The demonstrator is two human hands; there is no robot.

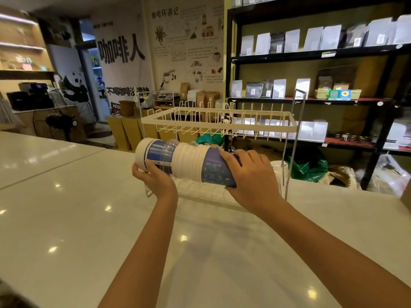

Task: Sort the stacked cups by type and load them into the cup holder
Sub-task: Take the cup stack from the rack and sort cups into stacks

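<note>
Stack of nested cups (186, 162) held sideways above the white counter (66, 218), at 12 o'clock from the wrists: white ribbed rims, blue-striped and purple-patterned sleeves, clear plastic cups between. Left hand (153, 177) cups the 9 o'clock end from below; right hand (251, 172) wraps the 3 o'clock end. White wire cup holder (219, 121) just behind.

Two hands (155, 176), one stack of cups (184, 162), one wire rack (219, 121).

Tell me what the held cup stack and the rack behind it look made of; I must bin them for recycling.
Cup stack: apparently paper, matte printed blue walls and white rolled rims, with clear ridged plastic cups nested mid-stack. Rack: thin wire, probably metal under glossy cream coating.
</note>
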